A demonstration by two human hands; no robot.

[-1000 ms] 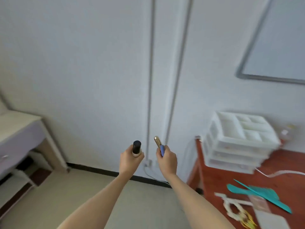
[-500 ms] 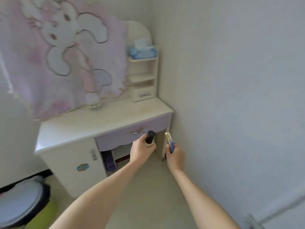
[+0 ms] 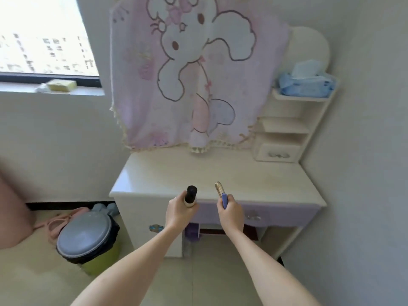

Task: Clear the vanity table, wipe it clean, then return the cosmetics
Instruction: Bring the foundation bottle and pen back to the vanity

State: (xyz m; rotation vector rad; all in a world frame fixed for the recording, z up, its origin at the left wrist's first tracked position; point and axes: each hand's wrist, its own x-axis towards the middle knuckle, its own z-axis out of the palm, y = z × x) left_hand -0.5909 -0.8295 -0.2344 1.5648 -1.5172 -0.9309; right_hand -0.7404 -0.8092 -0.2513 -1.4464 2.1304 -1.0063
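Observation:
The cream vanity table [image 3: 154,173] with a purple drawer front stands straight ahead, its top bare. My left hand [image 3: 177,212] grips a small bottle with a black cap [image 3: 191,194], held upright at the table's front edge. My right hand [image 3: 230,212] holds a slim gold and blue cosmetic tube [image 3: 221,193], tip pointing up, also at the front edge. A pink rabbit cloth [image 3: 187,74] hangs over the mirror behind the table.
A side shelf unit [image 3: 287,129] with a small drawer rises at the table's back right, with a blue tissue pack [image 3: 305,83] on top. A green bin with a grey lid [image 3: 86,237] stands on the floor at left. A wall runs along the right.
My view has swung left from the wall and red desk to face the vanity table. Both hands kept hold of their items and now sit nearer the table's front edge.

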